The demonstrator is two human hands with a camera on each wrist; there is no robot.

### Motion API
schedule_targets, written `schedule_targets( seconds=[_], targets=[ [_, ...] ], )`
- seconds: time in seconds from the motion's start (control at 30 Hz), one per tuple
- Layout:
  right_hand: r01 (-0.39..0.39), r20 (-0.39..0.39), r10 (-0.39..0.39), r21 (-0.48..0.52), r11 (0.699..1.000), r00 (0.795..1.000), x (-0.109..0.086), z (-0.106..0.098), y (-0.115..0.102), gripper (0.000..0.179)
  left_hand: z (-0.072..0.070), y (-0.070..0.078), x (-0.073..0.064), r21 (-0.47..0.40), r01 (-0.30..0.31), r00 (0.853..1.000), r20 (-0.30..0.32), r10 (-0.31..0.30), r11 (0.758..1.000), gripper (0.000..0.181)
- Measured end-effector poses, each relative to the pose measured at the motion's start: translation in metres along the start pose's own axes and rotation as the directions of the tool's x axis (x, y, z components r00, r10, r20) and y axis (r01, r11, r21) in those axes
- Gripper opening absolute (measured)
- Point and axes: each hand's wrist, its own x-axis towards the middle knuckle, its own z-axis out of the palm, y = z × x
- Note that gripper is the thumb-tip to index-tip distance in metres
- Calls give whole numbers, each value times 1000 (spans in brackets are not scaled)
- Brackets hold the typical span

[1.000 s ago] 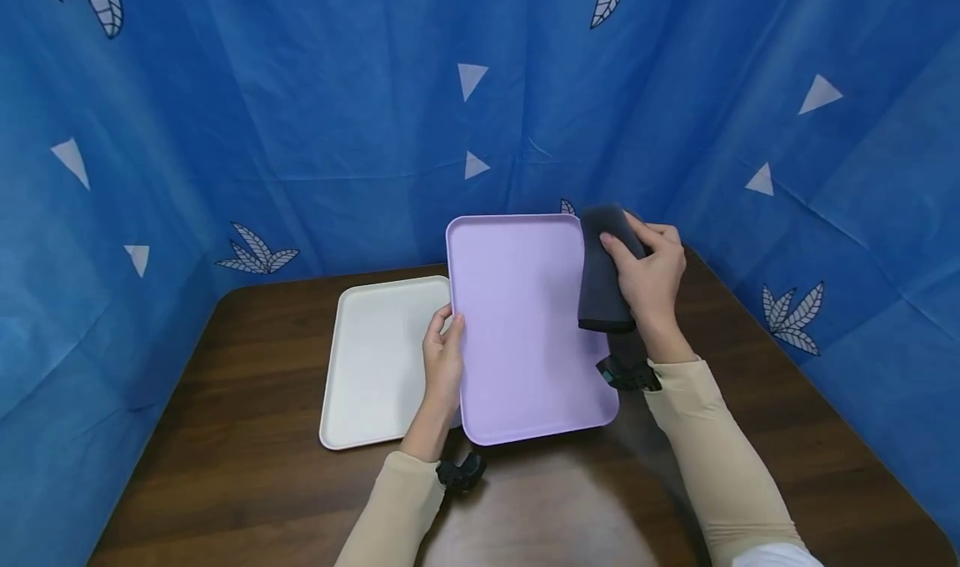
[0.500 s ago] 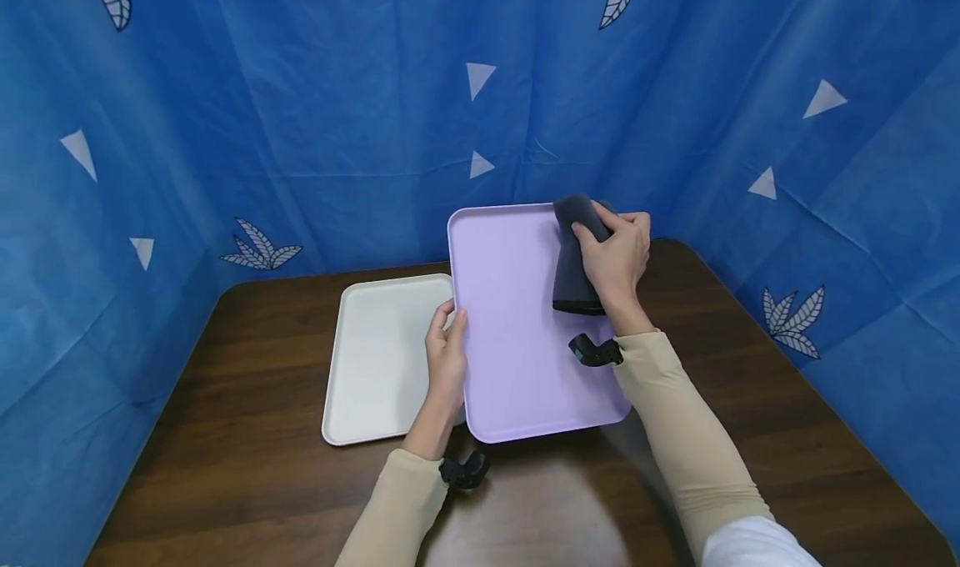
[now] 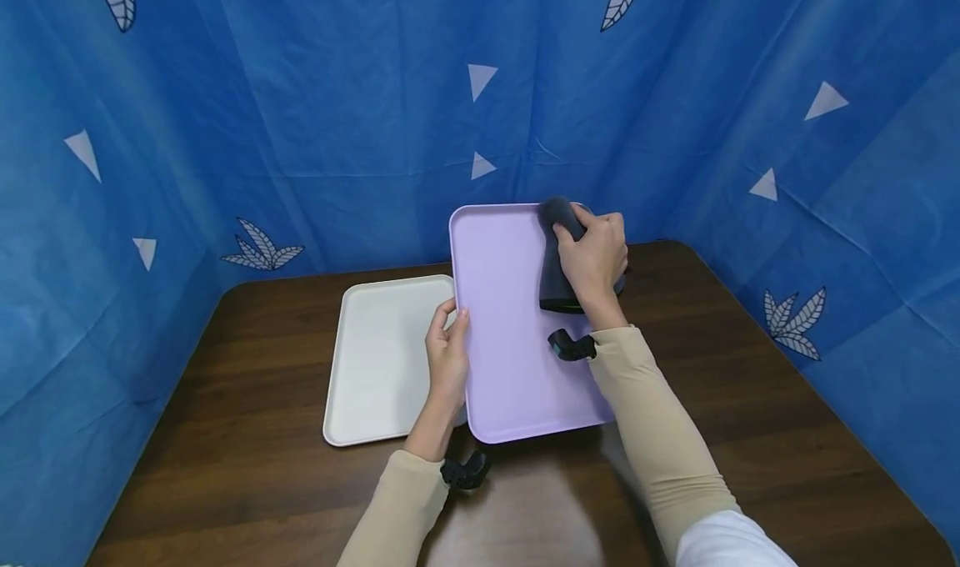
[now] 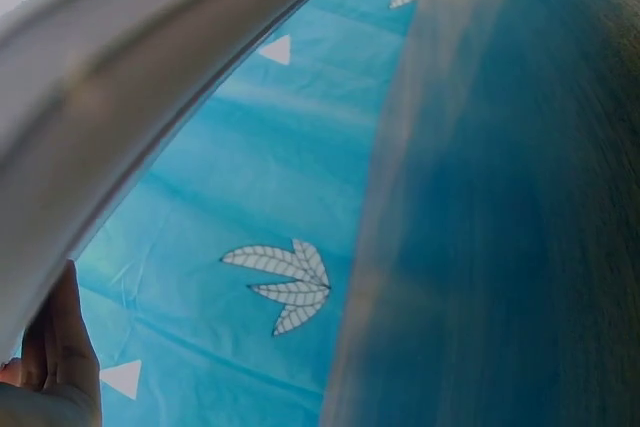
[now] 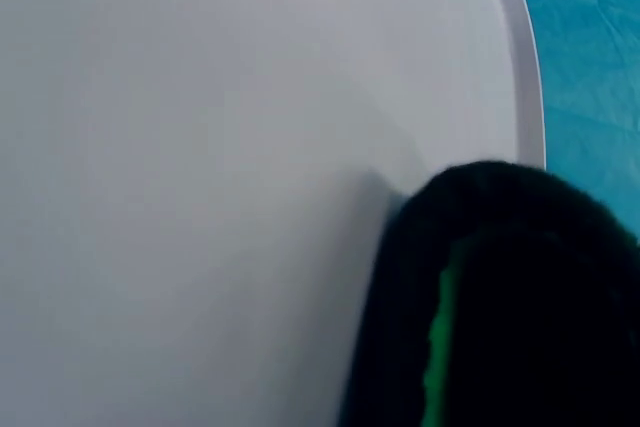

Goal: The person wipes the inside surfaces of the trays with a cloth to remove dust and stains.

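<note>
A light purple tray is held up at a tilt above the table, its inner face toward me. My left hand grips its left edge, thumb on the front and fingers behind; the left wrist view shows the tray's underside and part of that hand. My right hand holds a folded dark grey cloth against the upper right of the tray. In the right wrist view the dark cloth, with a green line along its fold, lies by the tray's rim.
A white tray lies on the brown wooden table, left of the purple one and partly covered by it. Blue curtains with leaf and triangle prints hang behind and on both sides of the table.
My right hand has moved left with the cloth, from the tray's right edge onto its upper right area. The left hand stays on the tray's left edge, almost unmoved.
</note>
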Motion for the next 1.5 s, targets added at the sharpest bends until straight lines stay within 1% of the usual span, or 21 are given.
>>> schedule_targets(
  seconds=[0.3, 0.53, 0.7, 0.9, 1.03, 1.23, 1.37, 1.5],
  targets=[
    [73, 3, -73, 15, 997, 997, -9, 10, -11, 40, 1, -3, 0, 7, -35, 999, 12, 35, 999, 28],
    [111, -5, -111, 22, 994, 994, -19, 19, -22, 38, 2, -3, -2, 14, -35, 999, 4, 35, 999, 28],
    [151, 7, -152, 32, 988, 988, -27, 26, -31, 38, 2, -4, -2, 30, -38, 999, 4, 37, 999, 28],
    [207, 14, -207, 27, 978, 978, -36, 31, -41, 37, 2, -5, -2, 20, -49, 999, 24, 48, 999, 29],
    [238, 22, -238, 14, 971, 971, -41, 35, -46, 38, 2, -6, -2, 23, -51, 999, 13, 51, 998, 28],
    [316, 29, -316, -7, 949, 948, -52, 38, -53, 37, 3, -6, -2, 48, -51, 999, 3, 51, 998, 27],
    [362, 28, -362, -9, 932, 932, -57, 38, -56, 37, 3, -5, -2, 45, -50, 999, 3, 50, 998, 27],
    [378, 25, -377, -13, 926, 926, -58, 38, -56, 36, 3, -5, -2, 43, -51, 999, 5, 51, 998, 27]
  ],
)
